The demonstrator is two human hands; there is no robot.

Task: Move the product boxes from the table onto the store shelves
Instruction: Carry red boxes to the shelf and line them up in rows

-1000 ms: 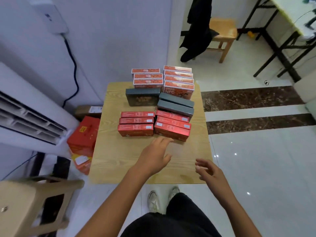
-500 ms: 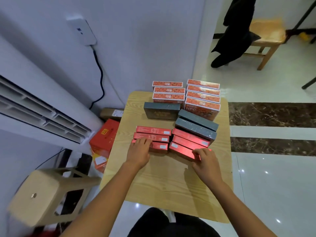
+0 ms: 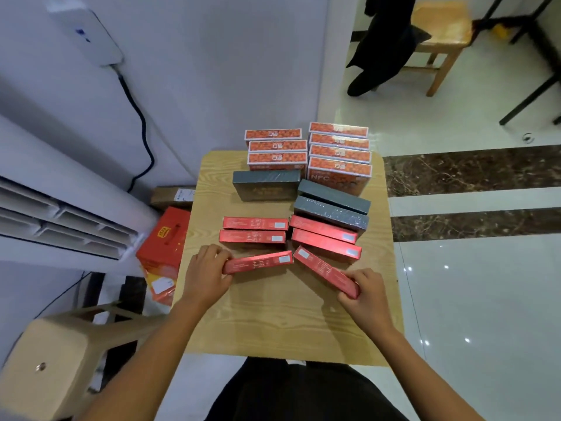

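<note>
Nearest to us, the left hand [image 3: 206,275] is clamped on the left end of a slim red rectangular box [image 3: 258,262], with fingers curled over its far edge and the thumb on the near side. The right hand [image 3: 364,294] grips the near end of a second slim red box [image 3: 326,271], which slants away toward the middle. The two boxes' inner ends sit just beside each other, making a shallow V. We cannot tell whether either box is clear of the light wood-grain surface [image 3: 288,314] or resting on it.

Just behind the held pair, four more red boxes stay in two short columns on the surface: two on the left [image 3: 253,230] and two on the right [image 3: 324,238]. Behind those are three dark grey boxes – one on the left [image 3: 265,185] and two overlapping on the right [image 3: 332,205]. At the far edge, against the white wall, we see orange-patterned boxes in two rows: three on the left [image 3: 274,145] and four on the right [image 3: 339,153].

On the floor left of the surface there is a red carton [image 3: 164,238], with a beige plastic stool [image 3: 51,354] nearer to us. Further off, a dark garment [image 3: 382,41] hangs over a wooden chair [image 3: 440,28].
</note>
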